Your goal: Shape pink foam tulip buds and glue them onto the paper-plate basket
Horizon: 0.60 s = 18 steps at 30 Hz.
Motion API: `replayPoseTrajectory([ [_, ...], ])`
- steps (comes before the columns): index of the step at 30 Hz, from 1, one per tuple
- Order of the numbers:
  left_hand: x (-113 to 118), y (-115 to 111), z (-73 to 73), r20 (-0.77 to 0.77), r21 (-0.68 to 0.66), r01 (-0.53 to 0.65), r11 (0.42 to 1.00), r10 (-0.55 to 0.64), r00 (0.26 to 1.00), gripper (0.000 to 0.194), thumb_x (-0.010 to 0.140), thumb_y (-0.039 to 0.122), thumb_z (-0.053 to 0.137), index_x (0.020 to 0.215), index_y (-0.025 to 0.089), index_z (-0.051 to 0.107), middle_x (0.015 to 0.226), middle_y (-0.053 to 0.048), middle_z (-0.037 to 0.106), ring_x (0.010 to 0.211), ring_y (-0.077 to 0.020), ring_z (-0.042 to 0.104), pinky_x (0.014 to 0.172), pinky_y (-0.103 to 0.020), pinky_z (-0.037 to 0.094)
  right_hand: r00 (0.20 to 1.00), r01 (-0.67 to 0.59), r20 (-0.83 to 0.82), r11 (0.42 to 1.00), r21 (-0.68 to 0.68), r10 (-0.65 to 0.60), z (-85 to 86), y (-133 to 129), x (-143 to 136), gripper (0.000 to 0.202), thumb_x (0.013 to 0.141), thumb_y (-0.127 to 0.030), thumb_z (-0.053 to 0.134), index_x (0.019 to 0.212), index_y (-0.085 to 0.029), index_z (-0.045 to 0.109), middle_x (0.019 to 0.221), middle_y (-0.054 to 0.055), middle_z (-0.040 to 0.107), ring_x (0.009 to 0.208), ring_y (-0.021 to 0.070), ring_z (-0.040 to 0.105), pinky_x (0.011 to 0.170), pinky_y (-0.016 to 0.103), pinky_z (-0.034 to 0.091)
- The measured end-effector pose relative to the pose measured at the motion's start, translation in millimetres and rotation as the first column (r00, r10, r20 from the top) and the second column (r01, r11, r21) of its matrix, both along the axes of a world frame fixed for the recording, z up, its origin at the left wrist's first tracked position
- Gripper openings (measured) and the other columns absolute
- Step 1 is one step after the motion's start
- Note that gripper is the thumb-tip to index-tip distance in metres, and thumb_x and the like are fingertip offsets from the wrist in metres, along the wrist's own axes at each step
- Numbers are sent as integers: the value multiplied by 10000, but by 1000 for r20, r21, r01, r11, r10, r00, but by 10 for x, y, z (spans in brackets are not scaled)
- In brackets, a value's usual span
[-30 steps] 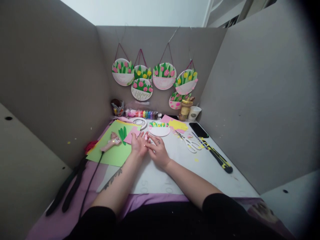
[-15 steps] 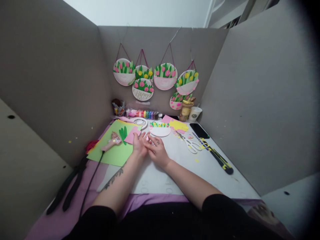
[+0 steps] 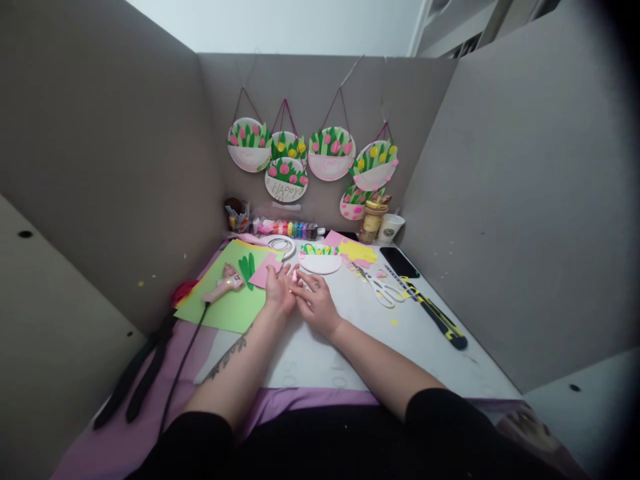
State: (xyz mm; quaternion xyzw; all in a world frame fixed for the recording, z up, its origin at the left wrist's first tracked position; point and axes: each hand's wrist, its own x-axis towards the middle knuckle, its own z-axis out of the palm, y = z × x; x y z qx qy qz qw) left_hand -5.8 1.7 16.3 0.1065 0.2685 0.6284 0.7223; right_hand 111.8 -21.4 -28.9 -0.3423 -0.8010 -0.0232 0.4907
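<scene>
So the pink bit (image 3: 295, 275) is right where the two hands meet, over the middle of the desk (image 3: 350, 357); left hand (image 3: 281, 292) is palm up, grip open, fingers loosely spread, probably as a little platform; right hand (image 3: 317, 305) leans in from the side with its fingertips at the bit, though I can't tell if that grip is pinched shut on it; half-round white plate (image 3: 321, 265) sits just beyond, likely parked there to keep it in reach; glue gun (image 3: 225, 283) lies on smooth green paper (image 3: 233, 321), maybe to spare the desk; long, pointy green leaves (image 3: 247, 270) beside it look like paper too; scissors (image 3: 383, 293) have hard, glossy white loops and lie on the right hand's side, which seems handy.
</scene>
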Motion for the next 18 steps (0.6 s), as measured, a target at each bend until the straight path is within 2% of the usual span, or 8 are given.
replayPoseTrajectory([
  [4,-5,12,-6,-3,11,0,1000,0,1000,603,906,670,187,1162,213,485,1173,-128,579,799,-192,618,684,-337,535,1000,-27,7,999,34,27,14,-13,-2,256,836,-182,554,987,-243,751,1347,53,586,1126,250,496,983,442,450],
  [9,4,13,-6,-18,5,-9,1000,10,1000,611,916,660,178,1161,183,471,1169,-132,574,845,-189,629,709,-321,540,1000,-6,30,1000,2,6,-10,10,-17,323,835,-180,554,1104,-246,720,1384,60,559,1146,256,476,982,449,444],
  [12,-26,23,-16,-4,30,-10,1000,10,1000,624,911,668,179,1157,173,466,1102,-118,581,789,-173,616,671,-298,528,999,20,30,1000,-12,-20,-3,6,6,302,837,-176,550,1067,-251,730,1385,50,559,1129,252,485,982,455,446],
  [15,-49,33,-19,-6,41,-12,999,13,1000,626,910,670,167,1161,181,466,1056,-102,592,725,-163,596,648,-298,520,999,-13,36,1000,-2,13,1,-8,20,271,833,-179,554,1011,-260,743,1391,34,553,1133,251,491,988,459,445],
  [18,-29,26,-7,-22,15,-13,1000,13,1000,632,913,665,158,1180,182,465,1078,-110,601,758,-176,609,699,-331,530,996,-55,66,998,-5,55,-15,-7,0,283,855,-241,552,1075,-263,727,1429,37,516,1192,262,461,1018,466,422],
])
